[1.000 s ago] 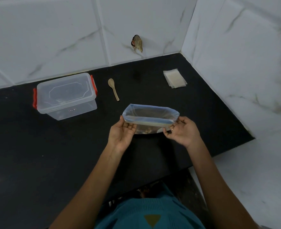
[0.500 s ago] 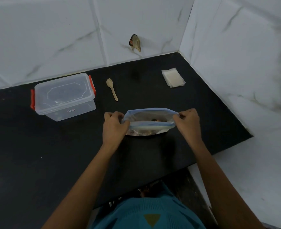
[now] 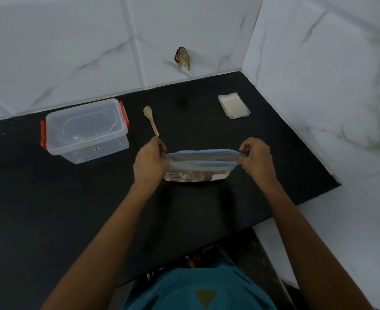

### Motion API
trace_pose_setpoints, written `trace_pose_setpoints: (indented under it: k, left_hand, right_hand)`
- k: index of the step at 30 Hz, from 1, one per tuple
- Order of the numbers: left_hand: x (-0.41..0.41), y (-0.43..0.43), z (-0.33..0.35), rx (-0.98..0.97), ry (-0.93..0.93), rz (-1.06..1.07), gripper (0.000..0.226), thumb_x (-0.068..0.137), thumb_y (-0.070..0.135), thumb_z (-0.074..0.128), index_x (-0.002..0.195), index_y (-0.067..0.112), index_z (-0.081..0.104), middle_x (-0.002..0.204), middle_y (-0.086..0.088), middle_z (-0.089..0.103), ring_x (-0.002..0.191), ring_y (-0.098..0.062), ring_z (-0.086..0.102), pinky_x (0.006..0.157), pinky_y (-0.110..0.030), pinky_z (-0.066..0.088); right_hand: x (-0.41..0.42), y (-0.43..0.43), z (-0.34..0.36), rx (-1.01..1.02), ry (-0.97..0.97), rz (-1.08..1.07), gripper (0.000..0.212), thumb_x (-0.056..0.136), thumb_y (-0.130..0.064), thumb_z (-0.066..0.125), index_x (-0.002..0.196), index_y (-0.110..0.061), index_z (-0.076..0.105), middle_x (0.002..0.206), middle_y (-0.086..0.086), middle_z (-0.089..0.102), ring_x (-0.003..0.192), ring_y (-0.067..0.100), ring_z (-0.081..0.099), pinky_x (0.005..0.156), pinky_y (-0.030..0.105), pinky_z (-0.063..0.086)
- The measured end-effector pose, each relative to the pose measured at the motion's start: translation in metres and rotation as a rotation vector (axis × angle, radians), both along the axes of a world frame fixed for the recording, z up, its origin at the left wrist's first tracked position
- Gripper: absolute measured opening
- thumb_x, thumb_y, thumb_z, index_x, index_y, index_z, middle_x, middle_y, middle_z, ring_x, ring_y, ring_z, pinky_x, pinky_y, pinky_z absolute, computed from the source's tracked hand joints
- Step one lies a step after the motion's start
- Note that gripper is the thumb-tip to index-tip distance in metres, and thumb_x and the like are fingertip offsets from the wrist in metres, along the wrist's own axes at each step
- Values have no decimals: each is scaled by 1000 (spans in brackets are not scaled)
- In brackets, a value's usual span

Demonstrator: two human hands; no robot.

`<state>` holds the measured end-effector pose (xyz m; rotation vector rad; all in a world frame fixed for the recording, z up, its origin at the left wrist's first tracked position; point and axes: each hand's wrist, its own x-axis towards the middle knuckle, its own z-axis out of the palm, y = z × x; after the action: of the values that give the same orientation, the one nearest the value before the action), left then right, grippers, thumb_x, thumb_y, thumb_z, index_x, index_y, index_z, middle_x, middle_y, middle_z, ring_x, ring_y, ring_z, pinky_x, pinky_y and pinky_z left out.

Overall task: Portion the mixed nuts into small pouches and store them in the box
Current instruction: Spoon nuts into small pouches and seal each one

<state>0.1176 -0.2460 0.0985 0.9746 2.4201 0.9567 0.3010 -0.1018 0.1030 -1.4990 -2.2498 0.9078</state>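
Silvery nut bag (image 3: 198, 174), ends pinched by left grip (image 3: 149, 163) and right grip (image 3: 257, 161).

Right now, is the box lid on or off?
On. The clear lid sits flat over the box, with orange clips at both ends.

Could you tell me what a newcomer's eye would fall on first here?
The left hand and right hand pinch the two ends of a blue-rimmed bag at the centre of the black counter. Behind it sit a clear box with orange clips, left, a wooden spoon, and small pouches, right.
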Motion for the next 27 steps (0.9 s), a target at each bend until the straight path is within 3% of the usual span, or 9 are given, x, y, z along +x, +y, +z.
trace_pose_setpoints:
  k: [5,7,9,11,14,17,21,25,27]
  left_hand:
    - [1,11,-1,162,-570,248,25,86,-8,41,83,16,47,106,-7,49,105,-21,49,81,-31,42]
    - [2,13,-3,153,-461,133,29,85,-9,39,76,18,47,103,-5,49,106,-22,48,83,-32,42]
    - [1,10,-3,56,-92,-90,28,85,-6,47,76,20,50,107,-3,49,109,-23,48,90,-35,43]
    - [-4,8,-2,-85,286,-345,19,85,2,56,92,19,57,122,-3,45,117,-22,41,98,-35,38]
    - [-6,8,1,-295,550,-692,36,85,13,62,119,19,52,137,-4,32,122,-20,38,98,-33,43]
    - [-8,9,5,-366,597,-714,47,84,14,64,128,22,47,145,-4,24,127,-22,37,97,-37,46]
    - [-10,12,7,-413,377,-605,62,86,12,62,140,24,35,145,-5,24,125,-25,41,99,-40,45]
    - [-10,16,14,-447,374,-534,72,81,15,67,140,35,30,153,-6,-4,130,-32,35,97,-45,46]
    - [-7,18,14,-427,341,-512,69,82,12,66,138,31,32,153,-6,-3,127,-31,37,93,-42,48]
  right_hand:
    - [6,9,-5,-190,96,-64,22,81,-3,60,77,-22,51,90,0,53,83,14,55,76,30,50]
    - [7,10,-8,-103,107,-55,24,81,-1,59,76,-22,49,96,0,50,85,12,53,71,23,46]
    - [8,10,-9,34,73,59,22,81,-1,62,81,-20,50,106,-1,45,87,9,52,71,20,45]
    - [12,9,-9,211,-2,263,16,81,-6,65,87,-16,54,113,-3,41,89,7,52,75,20,46]
    - [15,8,-5,444,-157,514,10,81,-10,66,89,-12,59,118,3,45,87,11,57,70,21,45]
    - [12,7,-4,471,-322,580,15,83,-15,65,98,-14,63,129,2,41,99,15,54,72,23,47]
    - [10,13,-3,362,-364,499,40,87,-18,60,126,-25,53,132,-2,37,113,17,47,84,30,49]
    - [9,22,9,221,-499,507,60,82,-30,66,136,-35,41,144,-1,22,130,23,31,95,41,41]
    - [9,24,13,163,-490,519,67,79,-30,70,138,-34,37,144,-1,20,129,23,31,97,43,41]
